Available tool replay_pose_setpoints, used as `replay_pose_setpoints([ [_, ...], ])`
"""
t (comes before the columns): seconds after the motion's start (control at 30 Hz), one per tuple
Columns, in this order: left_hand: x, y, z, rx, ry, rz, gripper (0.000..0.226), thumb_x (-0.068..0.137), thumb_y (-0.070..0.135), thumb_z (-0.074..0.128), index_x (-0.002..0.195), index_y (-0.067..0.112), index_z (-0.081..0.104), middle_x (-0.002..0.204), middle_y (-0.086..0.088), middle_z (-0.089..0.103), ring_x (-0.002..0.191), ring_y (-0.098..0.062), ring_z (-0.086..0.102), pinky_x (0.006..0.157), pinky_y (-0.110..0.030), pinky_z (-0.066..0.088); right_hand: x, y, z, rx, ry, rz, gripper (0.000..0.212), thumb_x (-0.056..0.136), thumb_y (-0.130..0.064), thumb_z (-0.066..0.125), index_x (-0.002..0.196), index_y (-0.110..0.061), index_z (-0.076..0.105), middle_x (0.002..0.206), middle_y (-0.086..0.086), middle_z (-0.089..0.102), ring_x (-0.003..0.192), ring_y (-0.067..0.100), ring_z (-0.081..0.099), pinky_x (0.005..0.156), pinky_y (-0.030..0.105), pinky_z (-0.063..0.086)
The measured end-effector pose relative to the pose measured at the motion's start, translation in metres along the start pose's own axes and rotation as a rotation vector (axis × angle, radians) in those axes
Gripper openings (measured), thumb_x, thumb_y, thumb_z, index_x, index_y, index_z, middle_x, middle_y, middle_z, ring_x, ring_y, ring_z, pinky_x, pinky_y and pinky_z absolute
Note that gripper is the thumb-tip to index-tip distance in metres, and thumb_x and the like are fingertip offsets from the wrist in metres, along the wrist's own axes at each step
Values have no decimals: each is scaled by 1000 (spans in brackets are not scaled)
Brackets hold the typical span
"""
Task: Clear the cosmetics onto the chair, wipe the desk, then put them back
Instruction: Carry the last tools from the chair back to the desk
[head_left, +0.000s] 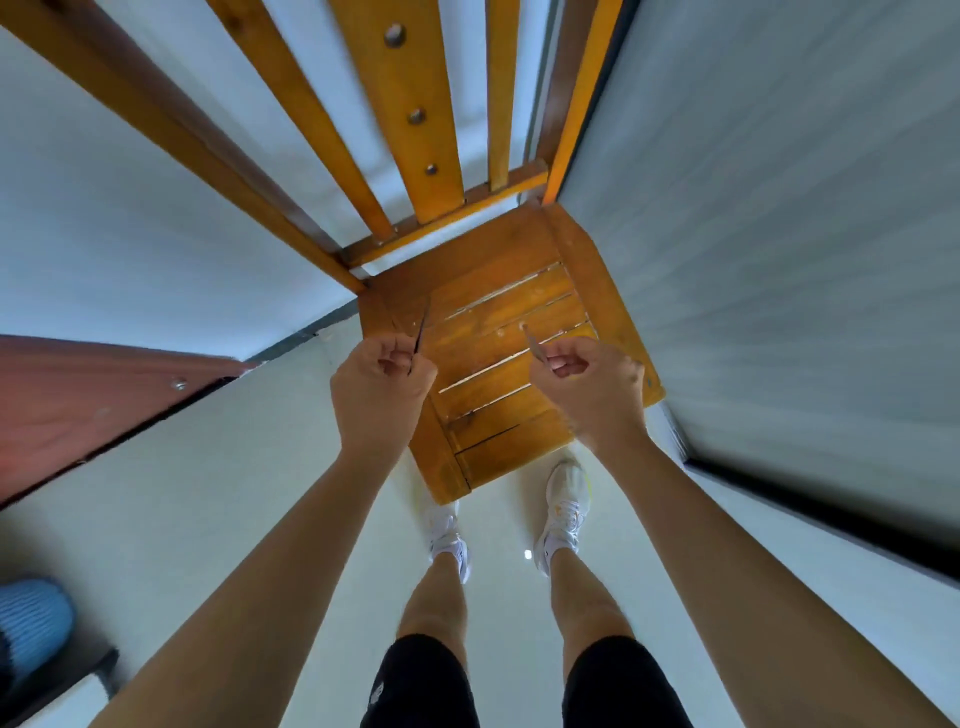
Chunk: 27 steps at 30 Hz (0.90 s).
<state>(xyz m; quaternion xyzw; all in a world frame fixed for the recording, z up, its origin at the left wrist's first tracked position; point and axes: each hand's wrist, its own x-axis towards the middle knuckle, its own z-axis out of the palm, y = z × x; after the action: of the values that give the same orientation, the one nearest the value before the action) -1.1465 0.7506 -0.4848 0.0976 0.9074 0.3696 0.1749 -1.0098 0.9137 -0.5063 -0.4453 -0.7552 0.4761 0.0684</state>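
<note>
Left hand (382, 376) pinching a thin dark stick (422, 330), right hand (587, 384) pinching a thin brown stick (532, 343), both over orange slatted wooden chair (498, 306)

Bare forearms (291, 561); black shorts (421, 686); white sneakers (566, 509), possibly yellow-trimmed; white socks (457, 551)

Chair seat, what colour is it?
The chair seat is orange-brown slatted wood, seen best in the head view.
</note>
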Motion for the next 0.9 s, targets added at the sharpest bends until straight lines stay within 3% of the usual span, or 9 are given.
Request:
replay_pose_setpoints([
  [0.13,-14,79,-83,-109,59,13,22,81,18,75,76,35,61,72,20,64,74,6,60,60,-6,42,-14,-93,-49,113,-2,-92,15,79,-32,82,72,-39,70,70,-27,69,63,-7,65,62,2,46],
  [0.3,-67,156,-192,-153,200,88,13,83,15,73,92,22,67,78,16,64,75,10,59,60,0,42,-57,-209,-98,149,-109,-287,10,83,-37,80,83,-41,70,75,-35,66,74,-10,66,66,2,50],
  [0.37,-96,166,-229,-176,289,64,14,82,16,73,91,25,67,76,18,65,75,7,60,61,-1,43,-74,-248,-103,179,-178,-382,11,84,-38,78,92,-39,71,77,-33,67,79,-10,65,65,3,50],
  [0.5,-162,154,-288,-271,473,-53,21,80,16,73,84,35,64,71,25,64,66,3,58,58,-5,42,-109,-312,-81,226,-372,-573,14,87,-28,78,100,-28,74,81,-22,71,79,-6,66,66,11,53],
  [0.57,-195,140,-314,-271,602,-90,21,78,15,74,80,34,66,67,20,64,60,2,56,57,-6,42,-134,-339,-63,201,-470,-660,16,88,-28,77,103,-26,74,85,-22,69,82,-6,66,69,10,54],
  [0.67,-249,111,-357,-287,800,-176,19,77,12,76,81,29,69,65,9,66,58,1,56,58,-12,43,-186,-370,-34,196,-614,-773,13,86,-29,78,95,-35,71,79,-26,68,81,-5,66,68,7,52],
  [0.77,-308,75,-399,-306,964,-232,15,77,14,77,83,27,70,66,10,66,58,0,56,62,-19,48,-251,-390,-3,190,-702,-868,20,84,-32,80,81,-48,68,76,-26,70,76,-3,67,66,6,49],
  [0.9,-400,14,-452,-335,1142,-311,14,80,12,74,88,22,71,70,7,68,61,-3,59,63,-21,50,-359,-404,53,173,-858,-976,17,83,-25,80,84,-41,73,75,-19,71,71,3,67,69,16,53],
])
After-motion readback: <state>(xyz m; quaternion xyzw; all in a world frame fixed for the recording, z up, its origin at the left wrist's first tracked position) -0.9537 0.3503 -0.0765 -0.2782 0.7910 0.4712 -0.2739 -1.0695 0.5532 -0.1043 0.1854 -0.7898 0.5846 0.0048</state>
